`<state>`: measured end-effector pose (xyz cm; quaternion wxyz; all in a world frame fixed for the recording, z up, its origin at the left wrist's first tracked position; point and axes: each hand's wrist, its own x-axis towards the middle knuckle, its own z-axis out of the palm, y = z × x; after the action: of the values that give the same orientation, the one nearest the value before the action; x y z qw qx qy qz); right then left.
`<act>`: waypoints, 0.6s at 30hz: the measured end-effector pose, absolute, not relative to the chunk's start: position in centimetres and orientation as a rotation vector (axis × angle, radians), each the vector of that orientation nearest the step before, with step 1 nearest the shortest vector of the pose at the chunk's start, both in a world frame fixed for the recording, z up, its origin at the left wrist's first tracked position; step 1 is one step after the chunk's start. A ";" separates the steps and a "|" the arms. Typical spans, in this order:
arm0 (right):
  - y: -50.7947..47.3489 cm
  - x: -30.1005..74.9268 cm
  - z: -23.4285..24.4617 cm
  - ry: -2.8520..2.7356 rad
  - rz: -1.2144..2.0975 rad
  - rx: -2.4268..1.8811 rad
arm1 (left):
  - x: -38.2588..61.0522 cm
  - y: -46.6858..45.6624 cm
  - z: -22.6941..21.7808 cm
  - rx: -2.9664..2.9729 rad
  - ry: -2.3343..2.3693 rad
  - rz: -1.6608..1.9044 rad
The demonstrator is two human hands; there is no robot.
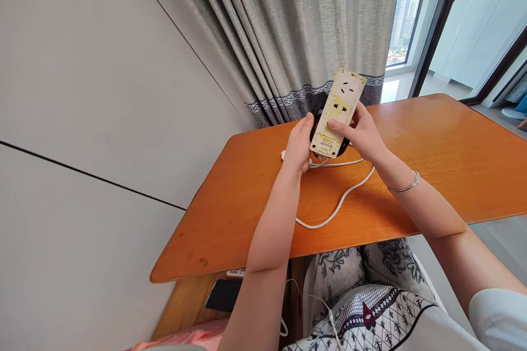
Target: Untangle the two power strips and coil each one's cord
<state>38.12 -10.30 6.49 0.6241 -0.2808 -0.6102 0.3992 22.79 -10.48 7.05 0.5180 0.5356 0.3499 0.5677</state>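
Right fingers closed around power strip

A cord is lying on a table, below a power strip. A curtain is hanging behind the table.

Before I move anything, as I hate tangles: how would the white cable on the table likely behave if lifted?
The white cable would probably flex and sag, since it lies in loose bends on the table. It looks fairly light, being slim. One stretch runs close to the left hand, so lifting might tug there.
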 end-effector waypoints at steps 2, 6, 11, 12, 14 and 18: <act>-10.0 38.0 6.3 -1.372 0.918 -0.650 | 22.8 -10.3 6.9 1.305 0.833 1.363; -9.3 37.9 5.8 -1.311 0.917 -0.658 | 22.7 -10.3 6.7 1.423 0.805 1.414; -7.9 38.7 5.6 -1.230 0.856 -0.645 | 22.2 -10.2 6.7 1.573 0.867 1.426; -7.3 39.3 5.6 -1.197 0.848 -0.640 | 22.1 -10.1 6.6 1.573 0.883 1.422; -5.7 41.1 5.5 -1.121 0.830 -0.647 | 21.9 -10.1 6.7 1.563 0.911 1.410; -1.8 46.5 4.4 -0.939 0.717 -0.762 | 21.9 -10.2 6.9 1.576 0.939 1.367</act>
<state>46.53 -1.82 4.40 0.7629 -0.3505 -0.4316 0.3298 21.91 -10.19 6.90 0.4140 0.6272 0.3734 0.5438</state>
